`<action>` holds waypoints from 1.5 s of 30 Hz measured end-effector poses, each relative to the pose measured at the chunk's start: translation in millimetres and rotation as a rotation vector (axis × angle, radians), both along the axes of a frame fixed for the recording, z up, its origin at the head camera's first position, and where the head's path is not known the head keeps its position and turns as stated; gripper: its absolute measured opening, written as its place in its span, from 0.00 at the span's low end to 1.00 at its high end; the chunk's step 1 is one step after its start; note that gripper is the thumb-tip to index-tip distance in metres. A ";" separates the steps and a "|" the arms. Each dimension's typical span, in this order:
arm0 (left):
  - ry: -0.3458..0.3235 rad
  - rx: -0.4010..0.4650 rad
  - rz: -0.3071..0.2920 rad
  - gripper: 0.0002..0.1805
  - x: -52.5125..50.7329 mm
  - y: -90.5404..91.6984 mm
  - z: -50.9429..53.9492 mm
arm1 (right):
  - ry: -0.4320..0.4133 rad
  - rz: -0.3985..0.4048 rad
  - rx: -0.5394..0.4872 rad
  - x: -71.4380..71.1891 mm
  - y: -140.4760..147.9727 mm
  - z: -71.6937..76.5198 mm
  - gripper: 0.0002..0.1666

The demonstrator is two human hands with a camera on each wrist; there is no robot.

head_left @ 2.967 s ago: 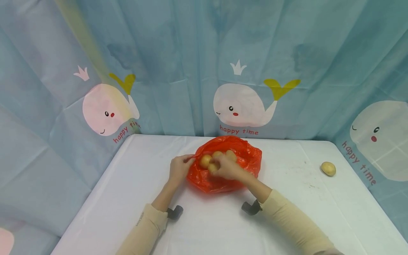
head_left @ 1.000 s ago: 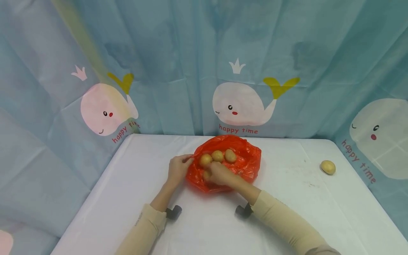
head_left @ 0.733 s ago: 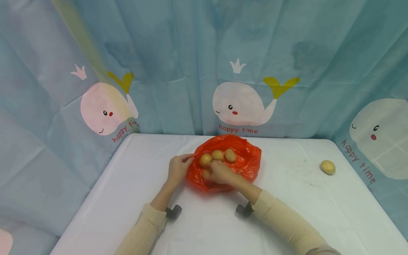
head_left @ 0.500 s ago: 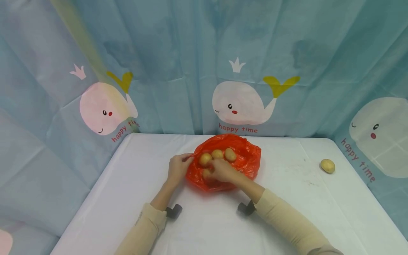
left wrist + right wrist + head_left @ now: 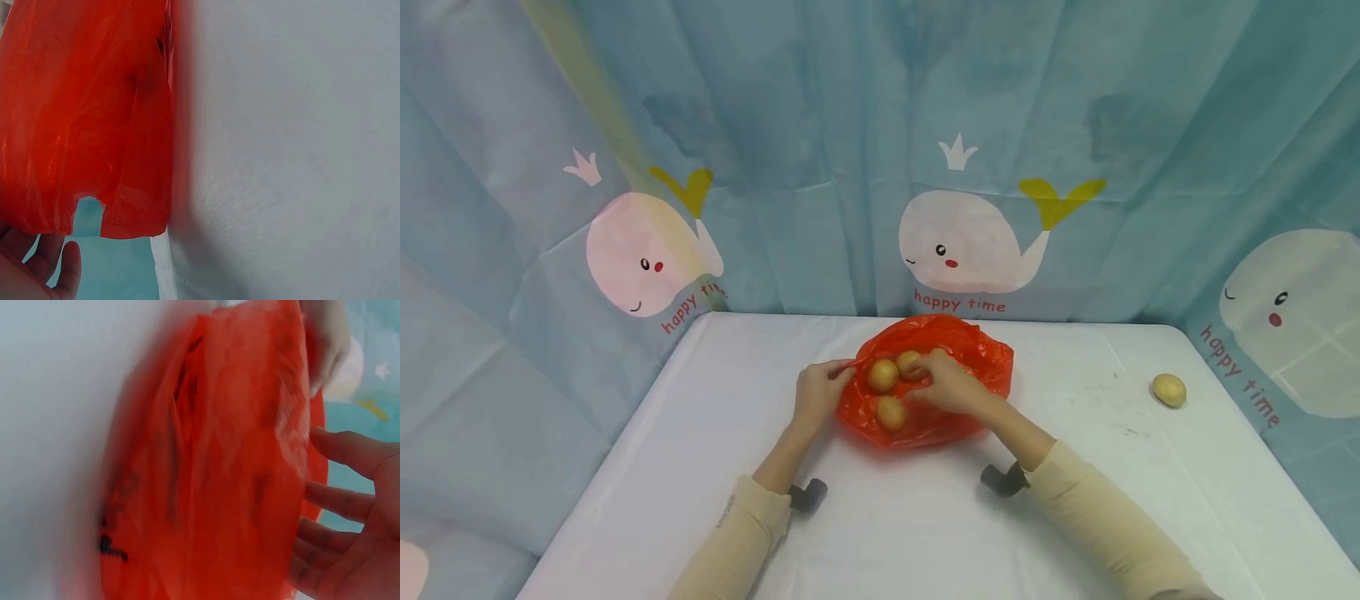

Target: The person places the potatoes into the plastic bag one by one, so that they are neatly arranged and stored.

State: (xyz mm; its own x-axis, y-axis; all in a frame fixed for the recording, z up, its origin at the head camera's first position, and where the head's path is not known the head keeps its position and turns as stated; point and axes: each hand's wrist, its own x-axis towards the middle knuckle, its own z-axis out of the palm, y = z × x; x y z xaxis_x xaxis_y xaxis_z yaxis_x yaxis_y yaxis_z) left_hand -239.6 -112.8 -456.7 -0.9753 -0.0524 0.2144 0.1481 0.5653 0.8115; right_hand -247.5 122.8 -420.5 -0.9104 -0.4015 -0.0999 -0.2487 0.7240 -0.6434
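A red plastic bag [image 5: 966, 417] lies with its mouth spread wide on the table. Inside it are several potatoes; one potato [image 5: 892, 413] sits at the near side and another potato [image 5: 883, 375] just behind it. My left hand [image 5: 817, 392] pinches the bag's left rim; in the left wrist view its fingers [image 5: 70, 269] meet the bag's edge. Over the bag's middle is my right hand [image 5: 951, 385], its fingers spread near a third potato [image 5: 910, 364] and partly hiding one more. The right wrist view shows those fingers [image 5: 340, 503] apart, with nothing visible held.
A single potato [image 5: 1168, 390] rests on the white table [image 5: 1150, 483] toward the right edge. Behind the table hangs a blue curtain [image 5: 820, 250] with whale prints. Dark wrist-worn camera mounts [image 5: 1003, 481] stick out beneath the sleeves.
My right hand has let go of the potato at the bag's near side and moved right and up. That potato now shows fully. My left hand has kept its hold on the rim.
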 end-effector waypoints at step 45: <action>0.004 0.005 -0.001 0.13 0.1 -1.9 -1.1 | 0.190 -0.102 0.084 -17.2 94.7 48.7 0.25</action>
